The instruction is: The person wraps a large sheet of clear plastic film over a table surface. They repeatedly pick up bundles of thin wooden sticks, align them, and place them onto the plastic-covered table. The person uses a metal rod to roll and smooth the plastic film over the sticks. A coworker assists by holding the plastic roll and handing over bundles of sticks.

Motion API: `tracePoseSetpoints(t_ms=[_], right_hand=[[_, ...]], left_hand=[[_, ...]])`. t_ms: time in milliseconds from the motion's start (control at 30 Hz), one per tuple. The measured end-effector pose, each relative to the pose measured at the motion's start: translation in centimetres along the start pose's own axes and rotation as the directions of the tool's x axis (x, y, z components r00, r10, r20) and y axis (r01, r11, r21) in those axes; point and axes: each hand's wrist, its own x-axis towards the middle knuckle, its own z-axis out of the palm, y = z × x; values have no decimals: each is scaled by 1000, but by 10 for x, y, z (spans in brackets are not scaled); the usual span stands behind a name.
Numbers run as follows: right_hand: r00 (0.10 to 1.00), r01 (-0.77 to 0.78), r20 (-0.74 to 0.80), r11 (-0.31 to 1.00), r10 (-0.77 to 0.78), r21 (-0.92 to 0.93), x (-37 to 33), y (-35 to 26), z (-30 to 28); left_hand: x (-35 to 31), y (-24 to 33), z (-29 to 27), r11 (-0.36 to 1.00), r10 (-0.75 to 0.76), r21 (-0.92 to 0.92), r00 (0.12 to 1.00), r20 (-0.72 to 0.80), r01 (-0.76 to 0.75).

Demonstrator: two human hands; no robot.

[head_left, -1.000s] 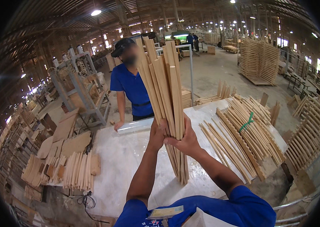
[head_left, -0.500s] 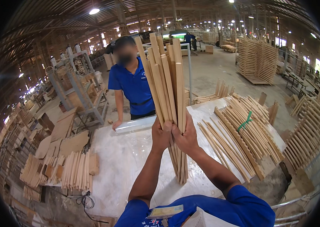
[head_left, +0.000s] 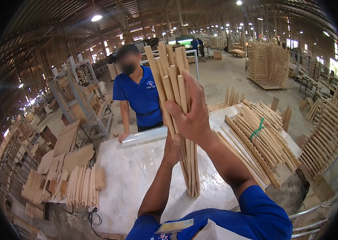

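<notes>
Right hand (head_left: 196, 116): clamped around the upper half of a bundle of pale wooden sticks (head_left: 173, 82), thumb laid across the near face, fingers stretched up along the right side. How far the fingers reach around the far side cannot be seen.

Left hand (head_left: 171, 151): lower down, closed on the same bundle from the left; its thumb shows at the edge, the other fingers hidden behind the wood. The right hand and wrist cover the bundle's middle, so stick count uncertain.

Bundle: in front of the chest, over the white work table (head_left: 133, 176). Long axis near vertical, upper end leaning to the person's left. Tops fan out at uneven heights; lower ends draw close together and appear to stand on the table top, though exact contact is hard to judge.

Beyond the bundle: a clear roll (head_left: 145, 137) lies at the far table edge, its right end passing behind the bundle. A co-worker (head_left: 137, 94) in a blue shirt stands there, one hand beside the roll; bundle covers part of that body.

Table right: loose sticks (head_left: 239, 150), a scalloped-edge board (head_left: 253, 154), then more sticks with a green tie (head_left: 256, 130). Left: short wooden pieces (head_left: 83, 186) in rows. Distant background too small to resolve.
</notes>
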Motion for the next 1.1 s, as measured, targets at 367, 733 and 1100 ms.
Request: tracePoseSetpoints(t_ms=[367, 733, 1100], right_hand=[[993, -100, 61, 994, 97, 46, 41, -21, -13], [977, -214, 87, 850, 197, 480, 37, -26, -29], [965, -262, 83, 933, 249, 246, 43, -28, -30]], left_hand=[[-8, -5, 4, 998, -37, -54, 999, 15, 38], [4, 5, -18, 985, -13, -163, 977, 214, 49], [-3, 18, 33, 995, 93, 55, 988, -127, -86]])
